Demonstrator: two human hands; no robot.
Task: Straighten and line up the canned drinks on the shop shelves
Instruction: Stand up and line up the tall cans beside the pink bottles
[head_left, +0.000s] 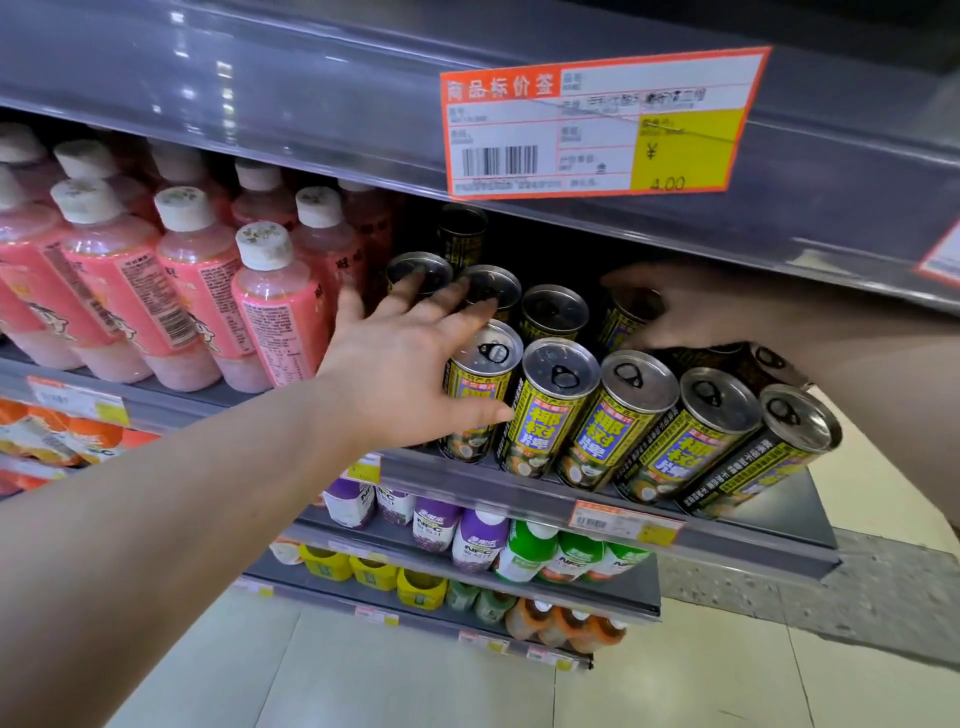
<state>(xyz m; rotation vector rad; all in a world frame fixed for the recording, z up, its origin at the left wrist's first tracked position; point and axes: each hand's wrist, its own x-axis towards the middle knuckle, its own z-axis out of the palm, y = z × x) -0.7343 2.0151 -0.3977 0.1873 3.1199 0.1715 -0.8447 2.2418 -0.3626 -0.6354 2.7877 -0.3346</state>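
Black-and-yellow drink cans stand in rows on the middle shelf (519, 493). The front row (618, 415) holds several cans side by side, tops toward me. My left hand (410, 364) is spread open against the leftmost front can (475, 395), thumb on its label, fingers reaching over the cans behind. My right hand (670, 306) reaches deep under the upper shelf and wraps a can in the back row (623, 317). More cans (553, 312) stand between the two hands in the second row.
Pink bottles with white caps (171, 291) fill the shelf left of the cans. An orange price tag (597, 124) hangs on the upper shelf edge close above. Lower shelves carry purple, green and yellow drinks (478, 540). Tiled floor lies below.
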